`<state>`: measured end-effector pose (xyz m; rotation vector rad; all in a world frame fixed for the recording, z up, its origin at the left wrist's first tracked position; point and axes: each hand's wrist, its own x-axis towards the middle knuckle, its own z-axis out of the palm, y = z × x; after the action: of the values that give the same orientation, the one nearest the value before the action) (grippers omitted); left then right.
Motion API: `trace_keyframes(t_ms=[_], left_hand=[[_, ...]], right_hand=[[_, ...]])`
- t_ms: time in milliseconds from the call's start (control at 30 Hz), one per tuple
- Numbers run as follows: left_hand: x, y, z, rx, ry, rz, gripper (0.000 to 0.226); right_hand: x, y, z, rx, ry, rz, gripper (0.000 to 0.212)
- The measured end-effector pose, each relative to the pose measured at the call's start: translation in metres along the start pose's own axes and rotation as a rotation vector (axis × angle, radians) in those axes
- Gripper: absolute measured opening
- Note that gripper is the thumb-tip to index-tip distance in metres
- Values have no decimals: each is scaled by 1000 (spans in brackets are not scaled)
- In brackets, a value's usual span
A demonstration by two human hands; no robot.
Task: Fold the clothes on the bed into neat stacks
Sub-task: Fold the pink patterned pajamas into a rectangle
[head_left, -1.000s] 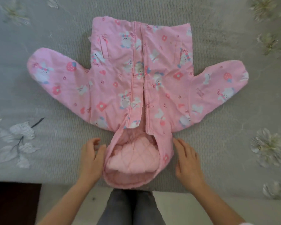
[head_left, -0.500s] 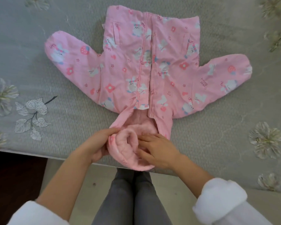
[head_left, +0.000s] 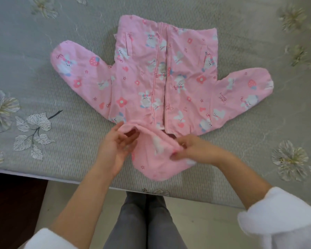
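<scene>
Hood [head_left: 156, 159] at lower centre of frame, pinched at its rim by both hands: left hand [head_left: 115, 148] closed on the left rim, right hand [head_left: 192, 150] closed on the right. Jacket [head_left: 162, 78] lies front-up in mid frame on the bed [head_left: 43, 78], sleeves spread left and right. Judgement: turn the hood up onto the chest with both sides level and its centre on the zip [head_left: 164, 87], then press flat. Fabric padded, soft, pink print; hood bulky, likely to spring back. Bed cover ribbed grey.

both hands [head_left: 115, 146] [head_left: 196, 150] pinch pink jacket's [head_left: 169, 78] hood [head_left: 156, 157].
</scene>
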<state>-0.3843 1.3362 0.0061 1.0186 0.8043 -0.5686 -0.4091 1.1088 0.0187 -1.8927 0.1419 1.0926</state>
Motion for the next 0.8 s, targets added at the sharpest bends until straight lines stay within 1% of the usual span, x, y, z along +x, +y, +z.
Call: trace_keyframes(t_ms=[33,67,100,133,167,200,233,267,300,333,367,433,467,533,600,667,700,733,767,800], left_hand=[[2,-1,0,250,33,163,68],[5,-2,-3,568,80,352,80],[8,-4,-7,902,93,515,93],[11,-8,-11,1202,68,617,105],[15,-11,-13,1441,20,662,114],[21,-15,-13,1598,-35,672,117],[28,-18,-12,1654,-68,692,114],[36,-19,-10,1632,-86,740,102],[43,-18,-5,1561,-88,791,83],[47,-12,4,1467,-73,820,66],[52,-5,14,1370,-56,836,59],[59,12,39,1222,-51,839,62],[64,20,51,1203,-24,851,63],[78,33,72,1228,64,861,59],[96,36,87,1334,125,788,61],[113,28,93,1500,146,682,69],[119,22,92,1569,138,637,71],[125,14,88,1612,121,605,71],[129,7,83,1634,109,585,71],[132,0,76,1652,107,571,71]], right_hand=[[6,1,-11,254,98,30,8],[11,3,-22,484,192,75,13],[16,5,-30,642,255,110,13],[21,5,-37,702,291,123,11],[25,3,-40,707,289,132,10],[28,0,-43,696,273,143,14],[31,-1,-46,698,238,143,20],[35,-3,-50,703,213,134,24],[39,-5,-56,694,224,113,26],[43,-6,-63,666,299,86,27],[48,-8,-71,626,433,51,24],[57,-13,-87,557,727,-47,15],[62,-16,-96,526,835,-103,15],[73,-21,-109,446,956,-184,28],[79,-28,-113,323,1037,-224,40],[82,-31,-100,80,1124,-318,45],[85,-27,-88,-89,1129,-368,46],[89,-20,-76,-269,1093,-388,47],[96,-8,-64,-430,1027,-357,48],[105,6,-55,-542,950,-289,49]])
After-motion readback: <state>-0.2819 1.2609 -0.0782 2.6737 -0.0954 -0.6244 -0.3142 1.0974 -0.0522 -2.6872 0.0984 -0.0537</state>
